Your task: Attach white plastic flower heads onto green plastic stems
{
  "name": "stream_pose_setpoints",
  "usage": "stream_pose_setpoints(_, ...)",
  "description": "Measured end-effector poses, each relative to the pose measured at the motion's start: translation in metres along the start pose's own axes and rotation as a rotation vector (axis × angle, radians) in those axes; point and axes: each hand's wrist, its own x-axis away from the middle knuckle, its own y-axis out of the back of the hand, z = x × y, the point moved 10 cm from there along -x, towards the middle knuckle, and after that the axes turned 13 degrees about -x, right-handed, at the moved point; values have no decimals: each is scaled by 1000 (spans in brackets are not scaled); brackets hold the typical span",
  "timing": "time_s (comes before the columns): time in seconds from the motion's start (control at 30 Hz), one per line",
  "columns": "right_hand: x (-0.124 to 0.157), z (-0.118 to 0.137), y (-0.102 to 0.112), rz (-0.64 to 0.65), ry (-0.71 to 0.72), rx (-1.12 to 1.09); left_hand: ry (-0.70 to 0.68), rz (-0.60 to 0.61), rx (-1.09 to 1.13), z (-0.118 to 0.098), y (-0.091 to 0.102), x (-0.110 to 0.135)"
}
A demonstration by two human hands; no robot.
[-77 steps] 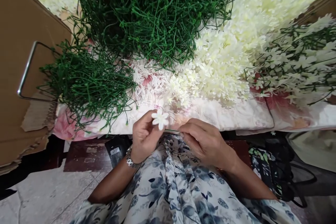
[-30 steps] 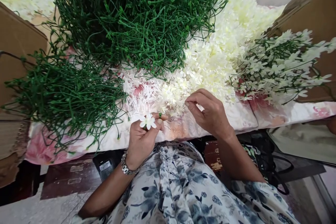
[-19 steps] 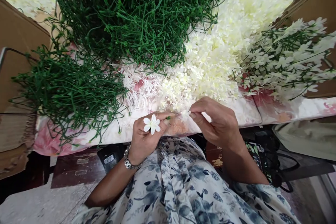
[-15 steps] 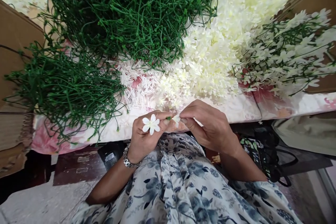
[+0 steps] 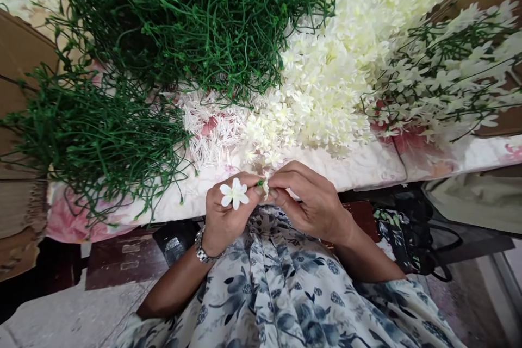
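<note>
My left hand (image 5: 229, 209) is closed on a green artificial flower stem (image 5: 261, 182), whose tip pokes out past the thumb and forefinger. A white artificial flower (image 5: 234, 193) shows against the back of that hand; how it joins the stem is hidden. Thumb and forefinger of my right hand (image 5: 308, 201) pinch a small white blossom (image 5: 266, 187) right at the stem's green tip. Just beyond both hands, loose cream blossoms (image 5: 318, 103) lie heaped on the flowered cloth (image 5: 350, 166).
Tangled green stems (image 5: 183, 27) form a large pile at the back, with a smaller stem bunch (image 5: 106, 141) on the left. Thin white pieces (image 5: 212, 130) lie between. Finished-looking flower sprays (image 5: 444, 76) rest at right. Cardboard boxes (image 5: 24, 60) flank the table.
My right hand has moved left, bringing the white blossom against the green stem tip. The left hand keeps its hold almost in place.
</note>
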Motion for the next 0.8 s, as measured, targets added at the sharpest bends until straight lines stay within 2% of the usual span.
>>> stream_pose_setpoints(0.23,2,2,1,-47,18,33,-162,101,-141,-18,-2,0)
stream_pose_setpoints(0.4,4,2,15,-69,-25,9,-268,168,-315,-31,-7,1)
stream_pose_setpoints(0.63,1,8,9,129,-34,127,-383,221,-286,-39,-12,4)
stream_pose_setpoints(0.8,1,8,4,206,-23,212,-327,315,-295,-35,-20,3)
